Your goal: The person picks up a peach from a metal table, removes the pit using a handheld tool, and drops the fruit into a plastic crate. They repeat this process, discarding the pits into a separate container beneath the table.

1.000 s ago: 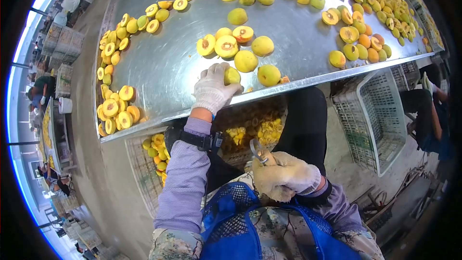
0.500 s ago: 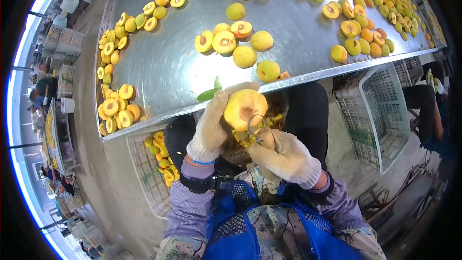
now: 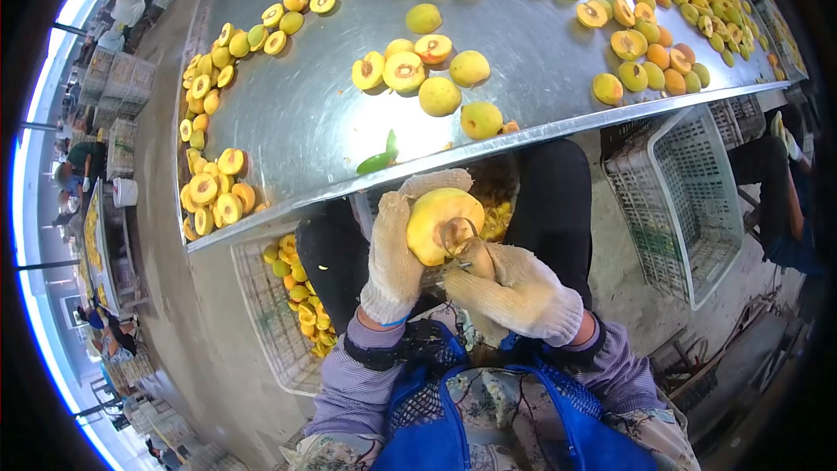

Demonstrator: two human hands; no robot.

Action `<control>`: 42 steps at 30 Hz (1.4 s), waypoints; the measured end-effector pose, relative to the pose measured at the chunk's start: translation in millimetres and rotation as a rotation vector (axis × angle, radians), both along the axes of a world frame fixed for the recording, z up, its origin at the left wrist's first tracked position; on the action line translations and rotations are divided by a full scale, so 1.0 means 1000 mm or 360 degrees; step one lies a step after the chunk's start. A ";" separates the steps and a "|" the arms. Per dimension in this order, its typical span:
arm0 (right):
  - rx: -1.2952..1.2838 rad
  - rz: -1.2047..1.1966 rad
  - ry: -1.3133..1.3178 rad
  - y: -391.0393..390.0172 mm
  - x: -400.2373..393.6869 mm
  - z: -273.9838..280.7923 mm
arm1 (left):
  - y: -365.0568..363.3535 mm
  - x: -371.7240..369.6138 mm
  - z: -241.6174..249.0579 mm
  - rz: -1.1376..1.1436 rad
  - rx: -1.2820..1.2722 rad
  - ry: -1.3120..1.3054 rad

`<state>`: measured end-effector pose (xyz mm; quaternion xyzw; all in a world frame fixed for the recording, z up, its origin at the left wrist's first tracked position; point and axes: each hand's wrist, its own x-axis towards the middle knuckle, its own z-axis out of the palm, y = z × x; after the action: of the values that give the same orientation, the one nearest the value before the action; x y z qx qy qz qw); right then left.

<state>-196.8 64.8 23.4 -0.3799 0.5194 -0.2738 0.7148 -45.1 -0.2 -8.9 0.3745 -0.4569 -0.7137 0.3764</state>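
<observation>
My left hand (image 3: 394, 249), in a cream knitted glove, is closed around a yellow peach half (image 3: 427, 218) with its cut face turned up towards me. My right hand (image 3: 527, 292), gloved the same way, grips a pitting tool with a thin metal loop (image 3: 457, 230). That loop lies against the peach at the brownish hollow in its middle. Both hands are over my lap, just in front of the metal table (image 3: 305, 139). A green leaf (image 3: 380, 157) lies near the table's edge, beyond my left hand.
Peach halves (image 3: 404, 71) lie in a group before me, with more along the left side and a large heap (image 3: 689, 0) at the far right. Below left stands a crate (image 3: 261, 314) holding yellow pieces. A greenish crate (image 3: 671, 201) leans at right, near another person's legs (image 3: 767, 183).
The peach half has come down slightly towards me and tilted. The loop has gone from its lower edge to the hollow in the middle.
</observation>
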 end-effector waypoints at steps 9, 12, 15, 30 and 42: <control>-0.0005 -0.0097 0.0006 0.006 0.002 -0.002 | 0.009 0.003 0.001 0.0011 -0.0173 -0.0119; 0.0010 0.0058 0.0027 0.007 -0.001 -0.006 | 0.016 0.000 0.003 0.0059 -0.0245 -0.0132; -0.0100 0.0095 0.0093 0.011 0.001 -0.006 | 0.019 -0.003 0.002 0.0036 -0.0160 0.0091; 0.0300 0.0126 -0.0629 0.009 -0.006 -0.013 | -0.017 -0.006 0.040 -0.0501 -0.1020 -0.0890; 0.0219 0.0045 -0.0650 0.018 -0.003 -0.028 | 0.010 -0.012 0.022 0.0213 -0.1435 -0.0547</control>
<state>-199.4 82.9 -4.5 -0.2739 0.3759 -0.2989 0.8333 -57.0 9.4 12.9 0.3152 -0.7510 -0.3467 0.4653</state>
